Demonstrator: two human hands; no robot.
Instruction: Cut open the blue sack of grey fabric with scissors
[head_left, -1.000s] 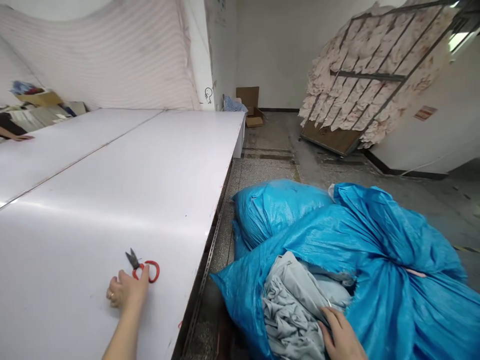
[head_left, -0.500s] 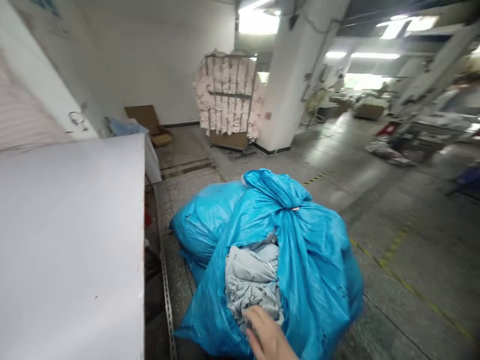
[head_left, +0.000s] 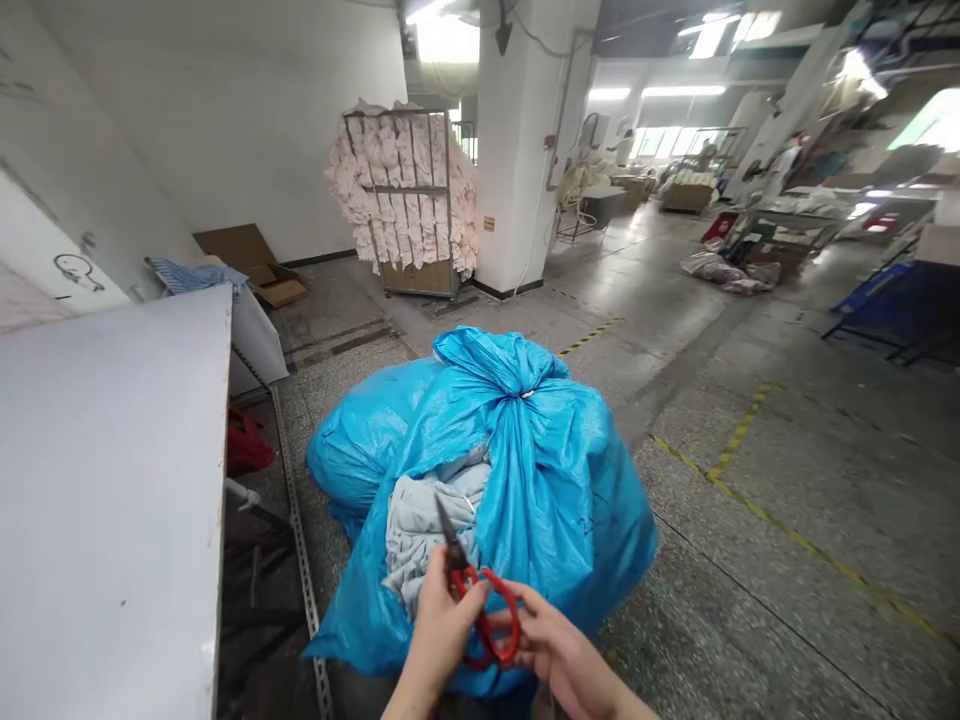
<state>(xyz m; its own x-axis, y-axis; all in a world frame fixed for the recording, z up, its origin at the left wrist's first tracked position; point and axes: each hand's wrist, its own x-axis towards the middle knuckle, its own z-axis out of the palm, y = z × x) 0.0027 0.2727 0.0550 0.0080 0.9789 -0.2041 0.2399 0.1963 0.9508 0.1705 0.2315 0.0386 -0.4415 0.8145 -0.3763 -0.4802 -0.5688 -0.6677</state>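
Together, both hands grasp red-handled scissors [head_left: 457, 563]
Left hand [head_left: 440, 612] clasps them near the pivot; right hand [head_left: 553, 640] curls at a handle loop; blades [head_left: 447, 525] point forward over grey fabric [head_left: 411, 525] in a blue sack [head_left: 544, 480].

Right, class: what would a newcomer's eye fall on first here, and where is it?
First, the bright blue bag at the centre, knotted on top, with grey cloth showing through an opening. Just in front, the left hand holds red-handled scissors, with the right hand at the handle loops. Farther back, left of the pillar, a rack bulges with pale pink fabric.
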